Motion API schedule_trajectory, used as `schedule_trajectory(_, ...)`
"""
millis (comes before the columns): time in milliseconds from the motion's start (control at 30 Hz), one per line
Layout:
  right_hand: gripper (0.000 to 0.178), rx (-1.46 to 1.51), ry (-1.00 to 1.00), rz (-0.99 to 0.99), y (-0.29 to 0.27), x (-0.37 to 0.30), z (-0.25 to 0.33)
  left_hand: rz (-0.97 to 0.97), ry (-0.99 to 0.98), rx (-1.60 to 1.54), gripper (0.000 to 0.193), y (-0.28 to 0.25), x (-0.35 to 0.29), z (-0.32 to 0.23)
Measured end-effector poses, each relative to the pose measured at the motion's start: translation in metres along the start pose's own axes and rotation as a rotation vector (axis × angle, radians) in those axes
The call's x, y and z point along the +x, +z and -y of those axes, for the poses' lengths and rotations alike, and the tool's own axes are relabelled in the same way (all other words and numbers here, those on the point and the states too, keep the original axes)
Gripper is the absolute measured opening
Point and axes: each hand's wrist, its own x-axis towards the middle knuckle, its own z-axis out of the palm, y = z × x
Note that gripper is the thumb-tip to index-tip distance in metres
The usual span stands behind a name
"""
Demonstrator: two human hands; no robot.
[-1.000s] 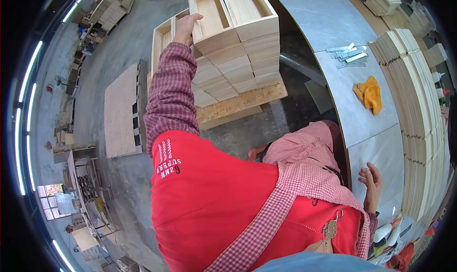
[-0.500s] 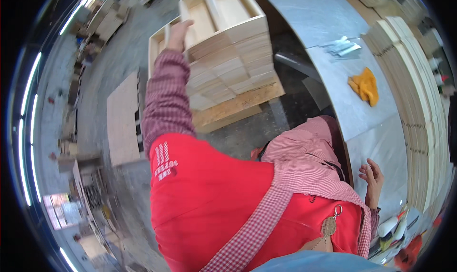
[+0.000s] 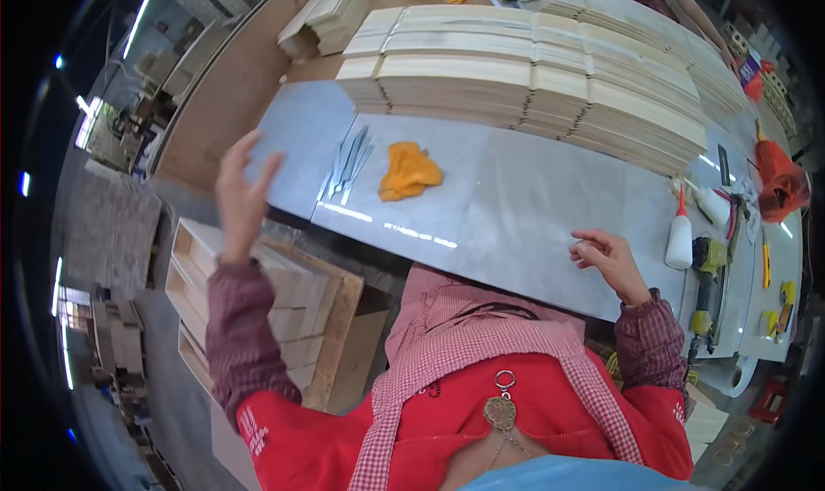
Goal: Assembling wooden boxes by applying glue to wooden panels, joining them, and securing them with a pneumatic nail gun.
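Observation:
My left hand point(image 3: 243, 190) is raised in the air at the left edge of the grey-topped workbench point(image 3: 516, 207). Its fingers are apart, slightly blurred, with nothing in them. Below it stands a stack of pale wooden trays point(image 3: 292, 319). Over the front of the bench hovers my right hand point(image 3: 612, 263), thumb and fingers loosely bent and apart, holding nothing. A crumpled orange cloth point(image 3: 410, 173) lies on the bench between the hands. Beside the cloth are several thin grey strips point(image 3: 348, 166). Long stacks of pale wooden boards point(image 3: 455, 72) line the far side.
Right of my right hand stand a white bottle with a red nozzle point(image 3: 680, 240), a yellow-green power tool point(image 3: 708, 255) and a yellow knife point(image 3: 766, 266). A red bag point(image 3: 780, 180) lies farther right. Another person's arm point(image 3: 706, 25) reaches in at the far right.
My view has swung right, from the tray stack to the bench. My left hand has come off the top tray and moved to the bench edge. My right hand stays empty over the bench.

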Motion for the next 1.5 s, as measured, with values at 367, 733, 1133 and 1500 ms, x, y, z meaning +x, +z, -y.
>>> schedule_trajectory(367, 0.028, 0.129, 0.036, -0.252, -0.089, -0.027, 0.015, 0.286, 0.524, 0.228, 0.063, 0.276, 0.166, -0.074)
schedule_trajectory(733, 0.031, 0.070, -0.092, -0.272, -0.117, 0.057, 0.092, 0.385, 0.676, 0.116, 0.040, 0.293, 0.195, -0.076)
schedule_trajectory(1133, 0.031, 0.707, -0.089, -0.519, -0.137, 0.191, 0.127, -0.066, 0.901, 0.153, 0.022, 0.286, 0.141, -0.058)
schedule_trajectory(1500, 0.026, 0.908, -0.271, -0.729, -0.122, 0.087, 0.058, -0.065, -0.641, -1.692, 0.040, 0.257, 0.041, 0.006)
